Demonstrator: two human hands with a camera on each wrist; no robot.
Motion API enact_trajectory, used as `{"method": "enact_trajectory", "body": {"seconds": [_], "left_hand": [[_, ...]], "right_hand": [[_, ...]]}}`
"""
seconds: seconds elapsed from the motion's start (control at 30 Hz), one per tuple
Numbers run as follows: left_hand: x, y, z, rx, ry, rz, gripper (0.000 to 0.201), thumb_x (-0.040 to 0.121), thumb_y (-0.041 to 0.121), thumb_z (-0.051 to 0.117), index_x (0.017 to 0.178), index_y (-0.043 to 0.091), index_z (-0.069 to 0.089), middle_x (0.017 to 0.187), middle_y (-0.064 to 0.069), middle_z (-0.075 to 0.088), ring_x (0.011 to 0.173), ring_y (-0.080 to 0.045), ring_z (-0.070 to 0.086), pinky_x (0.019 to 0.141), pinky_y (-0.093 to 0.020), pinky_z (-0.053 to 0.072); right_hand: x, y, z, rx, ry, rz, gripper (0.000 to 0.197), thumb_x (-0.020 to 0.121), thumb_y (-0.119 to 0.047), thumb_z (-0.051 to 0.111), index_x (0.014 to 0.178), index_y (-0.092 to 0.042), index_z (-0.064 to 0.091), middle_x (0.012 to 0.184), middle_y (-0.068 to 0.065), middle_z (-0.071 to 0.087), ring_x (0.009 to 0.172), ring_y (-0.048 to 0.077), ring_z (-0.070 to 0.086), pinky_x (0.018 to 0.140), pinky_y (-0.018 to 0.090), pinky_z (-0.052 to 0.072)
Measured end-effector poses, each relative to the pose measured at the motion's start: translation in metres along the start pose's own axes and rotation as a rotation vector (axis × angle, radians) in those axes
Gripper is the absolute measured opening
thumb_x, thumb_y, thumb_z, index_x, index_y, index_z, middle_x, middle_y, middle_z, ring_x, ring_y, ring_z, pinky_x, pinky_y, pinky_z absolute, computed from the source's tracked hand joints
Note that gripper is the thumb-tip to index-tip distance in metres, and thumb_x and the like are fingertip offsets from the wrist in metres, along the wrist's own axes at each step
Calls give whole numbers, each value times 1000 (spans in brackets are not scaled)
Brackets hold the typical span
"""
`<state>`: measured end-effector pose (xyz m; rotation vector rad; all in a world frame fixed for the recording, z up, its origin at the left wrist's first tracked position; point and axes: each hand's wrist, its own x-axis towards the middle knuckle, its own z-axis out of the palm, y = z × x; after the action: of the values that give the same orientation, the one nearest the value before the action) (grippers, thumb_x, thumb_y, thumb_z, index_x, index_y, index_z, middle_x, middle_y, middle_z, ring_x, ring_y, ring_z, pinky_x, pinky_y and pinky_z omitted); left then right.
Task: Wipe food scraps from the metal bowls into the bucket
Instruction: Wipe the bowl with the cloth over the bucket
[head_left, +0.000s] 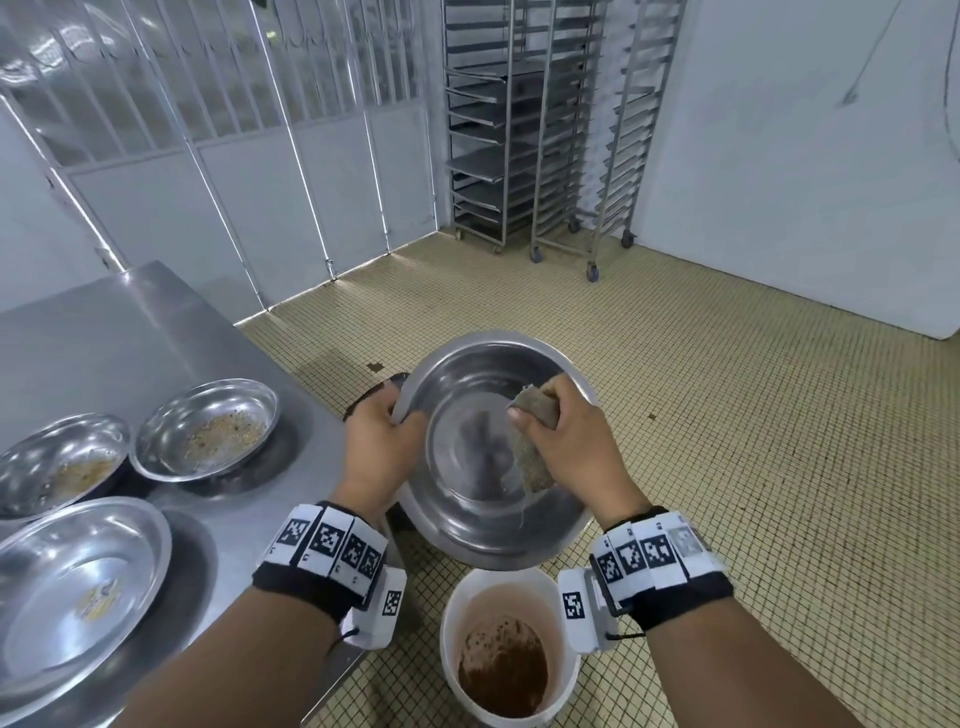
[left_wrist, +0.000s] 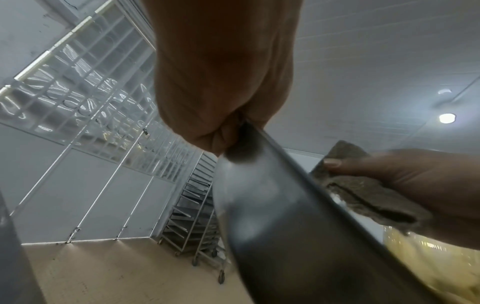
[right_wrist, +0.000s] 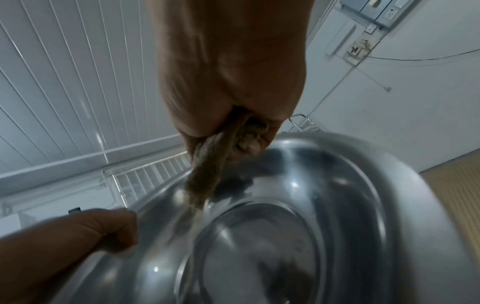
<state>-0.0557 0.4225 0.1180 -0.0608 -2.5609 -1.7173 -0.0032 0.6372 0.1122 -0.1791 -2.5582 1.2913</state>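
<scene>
Metal bowl (head_left: 493, 452) is hanging tilted in the air over the floor, just off the worktop (head_left: 130, 332) edge, with its lower rim above the white bucket (head_left: 506, 649), which is standing on the tiles holding brown slop.

Left hand (head_left: 382, 447) is gripping the bowl's left rim, thumb inside, fingers curled round the outside; the left wrist view is showing the rim pinched tight.

Right hand (head_left: 563, 447) is clutching a folded brownish cloth (head_left: 530, 441), fingers wrapped round its upper part, loose end trailing down the bowl's inner wall.

Bowl interior is looking nearly clean; a few pale streaks are showing near the cloth's lower end in the right wrist view.

Three more bowls are sitting on the worktop:
- far-left bowl (head_left: 57, 462) and middle bowl (head_left: 208, 431), both carrying crumbly residue
- near bowl (head_left: 78, 587), carrying a small yellowish smear

Judgement on doing this step well:
- Keep the bowl tipped toward the bucket so loosened bits are sliding to the low rim, not onto the tiles.
- Draw the cloth downward in one stroke toward that rim, pressing flat rather than bunched.
- Hold the low rim directly over the bucket mouth; it appears slightly behind it now.
- Firm left grip matters, since wet steel is likely slippery.
</scene>
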Motion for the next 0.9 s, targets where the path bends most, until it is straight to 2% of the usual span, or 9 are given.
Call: {"method": "enact_trajectory", "body": {"seconds": [0.13, 0.27, 0.47, 0.57, 0.63, 0.73, 0.8, 0.83, 0.9], "left_hand": [[-8, -13, 7, -5, -24, 43, 6, 96, 26, 66, 90, 25, 66, 73, 2, 70, 61, -8, 65, 56, -27, 54], [-12, -18, 10, -17, -88, 69, 15, 99, 16, 61, 88, 22, 69, 73, 1, 69, 63, -17, 64, 59, -32, 53], [-20, -21, 18, 65, -167, 67, 13, 103, 24, 56, 105, 36, 60, 83, 1, 70, 67, -7, 67, 60, -28, 52], [-24, -13, 19, 123, -150, 117, 11, 103, 25, 55, 102, 36, 58, 81, 7, 68, 67, 1, 64, 57, -19, 45], [-24, -11, 20, 190, -147, 153, 13, 103, 26, 54, 103, 39, 57, 81, 11, 66, 70, 0, 63, 59, -23, 47], [-21, -14, 19, 242, -167, 151, 15, 103, 26, 52, 108, 38, 58, 85, 10, 68, 77, -7, 65, 68, -35, 56], [-20, -17, 17, 260, -167, 141, 15, 103, 26, 51, 110, 37, 59, 85, 11, 68, 78, -8, 65, 70, -37, 57], [-19, -18, 16, 261, -168, 134, 14, 103, 27, 51, 110, 37, 59, 86, 12, 69, 79, -7, 65, 71, -37, 57], [-19, -19, 16, 250, -172, 121, 14, 103, 28, 52, 111, 38, 59, 86, 13, 69, 78, -6, 66, 70, -35, 58]], "right_hand": [[7, 22, 11, -77, 18, 29, 20, 101, -45, 59, 102, -25, 61, 91, -13, 67, 82, 0, 60, 70, 19, 43], [12, 34, 17, -147, 70, 30, 21, 104, -43, 54, 96, -25, 62, 81, -10, 66, 70, 4, 60, 61, 9, 41], [15, 27, 26, -245, 65, 78, 22, 105, -44, 45, 102, -23, 48, 75, -6, 62, 60, 12, 60, 51, 26, 40], [16, 22, 34, -307, 8, 48, 21, 104, -33, 49, 115, -15, 46, 96, -4, 61, 76, 16, 62, 62, 27, 43], [16, 26, 39, -387, -30, 21, 24, 103, -27, 50, 122, -13, 47, 104, 2, 64, 83, 19, 64, 69, 28, 47], [15, 33, 41, -480, -95, -7, 17, 104, -24, 50, 119, -17, 51, 97, -4, 69, 68, 4, 56, 63, 14, 41], [16, 36, 42, -281, -164, -39, 10, 102, -26, 57, 110, -21, 60, 95, -16, 69, 72, -2, 56, 70, 13, 45], [17, 39, 43, -141, -197, -48, 11, 100, -31, 61, 105, -22, 65, 93, -17, 70, 79, -2, 61, 79, 16, 49], [17, 43, 46, -40, -254, -52, 17, 98, -41, 62, 104, -26, 66, 95, -12, 72, 89, 4, 65, 89, 34, 54]]}}
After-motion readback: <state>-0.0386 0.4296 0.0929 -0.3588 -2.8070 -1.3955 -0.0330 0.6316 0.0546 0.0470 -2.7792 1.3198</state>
